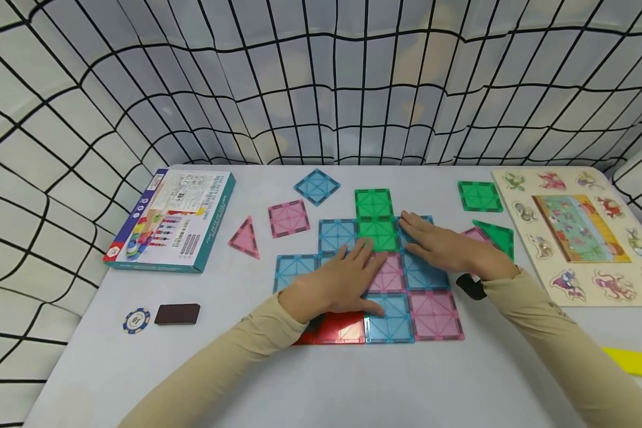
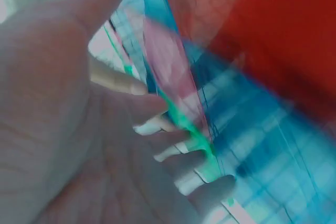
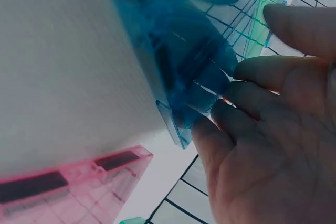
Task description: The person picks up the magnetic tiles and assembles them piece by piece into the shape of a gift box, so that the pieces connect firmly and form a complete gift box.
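Translucent square tiles lie edge to edge on the white table. My left hand [image 1: 338, 278] rests over the middle of this patch, fingers spread and straight. Its fingertips reach the lower green tile [image 1: 383, 235] and a pink tile [image 1: 389, 273]; its thumb lies on a blue tile [image 1: 393, 327]. A red tile [image 1: 345, 330] sits below that hand's wrist. With extended fingers, my right hand [image 1: 441, 245] touches the blue tiles [image 1: 427, 276] at the patch's right side. The right wrist view shows its fingers against a blue tile [image 3: 168, 40]. Neither hand grips anything.
Loose tiles lie beyond the patch: a blue one [image 1: 317, 186], a pink square [image 1: 289, 218], a pink triangle [image 1: 245, 238] and a green one [image 1: 480, 197]. A box [image 1: 182, 220] stands left; a picture board [image 1: 529, 238] lies right. A poker chip [image 1: 136, 321] and dark block [image 1: 177, 314] are front left.
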The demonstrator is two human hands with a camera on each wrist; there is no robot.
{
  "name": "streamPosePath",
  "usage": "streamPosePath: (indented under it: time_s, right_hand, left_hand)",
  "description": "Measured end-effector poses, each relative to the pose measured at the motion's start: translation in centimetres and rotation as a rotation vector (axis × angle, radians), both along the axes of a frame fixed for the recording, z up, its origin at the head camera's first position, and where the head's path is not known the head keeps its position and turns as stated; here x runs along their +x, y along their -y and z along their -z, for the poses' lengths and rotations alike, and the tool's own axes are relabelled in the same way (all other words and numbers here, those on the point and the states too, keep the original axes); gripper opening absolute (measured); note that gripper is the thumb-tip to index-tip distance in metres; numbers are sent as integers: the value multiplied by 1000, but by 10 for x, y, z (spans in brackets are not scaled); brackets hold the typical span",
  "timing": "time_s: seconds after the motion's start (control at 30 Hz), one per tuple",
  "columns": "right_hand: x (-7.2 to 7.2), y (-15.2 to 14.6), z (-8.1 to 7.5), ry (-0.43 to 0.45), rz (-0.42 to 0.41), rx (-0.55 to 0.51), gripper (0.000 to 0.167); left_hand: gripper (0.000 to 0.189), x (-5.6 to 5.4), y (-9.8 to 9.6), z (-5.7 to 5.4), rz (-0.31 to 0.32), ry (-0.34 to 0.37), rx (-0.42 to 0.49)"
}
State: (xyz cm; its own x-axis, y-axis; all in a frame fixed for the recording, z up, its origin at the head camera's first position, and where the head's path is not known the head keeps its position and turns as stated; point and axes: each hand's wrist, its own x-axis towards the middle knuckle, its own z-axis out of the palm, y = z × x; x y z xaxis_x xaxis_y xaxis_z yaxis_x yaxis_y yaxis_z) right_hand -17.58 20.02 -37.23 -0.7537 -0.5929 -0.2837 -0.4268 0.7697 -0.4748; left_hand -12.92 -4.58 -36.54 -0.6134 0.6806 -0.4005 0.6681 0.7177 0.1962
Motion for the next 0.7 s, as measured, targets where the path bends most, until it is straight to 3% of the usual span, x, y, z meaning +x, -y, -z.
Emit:
streamPosePath:
  time_s: [0.2,0.37,0.7]
  right_hand:
    - [2,1,-1,-1,-9,-34,63]
    - [-1,2,2,-6,-2,-26,66]
    - [-44,-4,0,-44,20,2,67]
  left_hand:
    - [86,13,-26,8,61,-94,-26]
    - [84,18,-27,13,63,-141,-43]
    - [83,20,-24,16,59,-157,-22]
